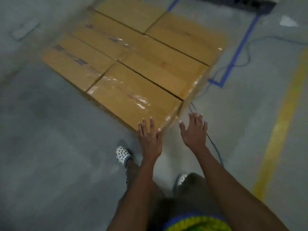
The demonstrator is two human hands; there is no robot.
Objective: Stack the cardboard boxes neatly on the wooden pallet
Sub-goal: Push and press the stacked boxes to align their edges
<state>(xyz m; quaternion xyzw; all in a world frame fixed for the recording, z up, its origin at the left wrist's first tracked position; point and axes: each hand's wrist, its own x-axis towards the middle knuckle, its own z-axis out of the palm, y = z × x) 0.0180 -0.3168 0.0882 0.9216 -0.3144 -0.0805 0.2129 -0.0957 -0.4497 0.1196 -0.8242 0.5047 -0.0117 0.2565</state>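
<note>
Both hands reach out flat and empty. The left hand point(150, 139) has straight fingers spread over the corner of the near box point(133, 95). The right hand point(194, 130) is spread the same way over bare floor point(50, 147), just right of that corner. Neither holds anything, and blur hides whether the left fingertips actually touch the cardboard.

The main risk, as I judge it, is that a push or lift from this one corner would turn the near box out of line. The boxes point(150, 52) are packed edge to edge in one flat layer, so that could open a gap or ride the box over its neighbour. Glossy tape point(141, 102) on the lid looks slippery, and flat palms could slide rather than grip. A cable point(215, 147) runs across the floor beneath the right hand and on towards the feet. Stepping in could snag it and cause a trip. The left clog point(122, 154) stands near the box edge, so a box dragged off could land on the toes. The pallet is hidden under the layer, so overhang cannot be checked.

The near box lies just ahead of the left hand, with its corner under those fingertips. It sits left of the right hand, near but apart. The rest of the layer stretches away further forward.
</note>
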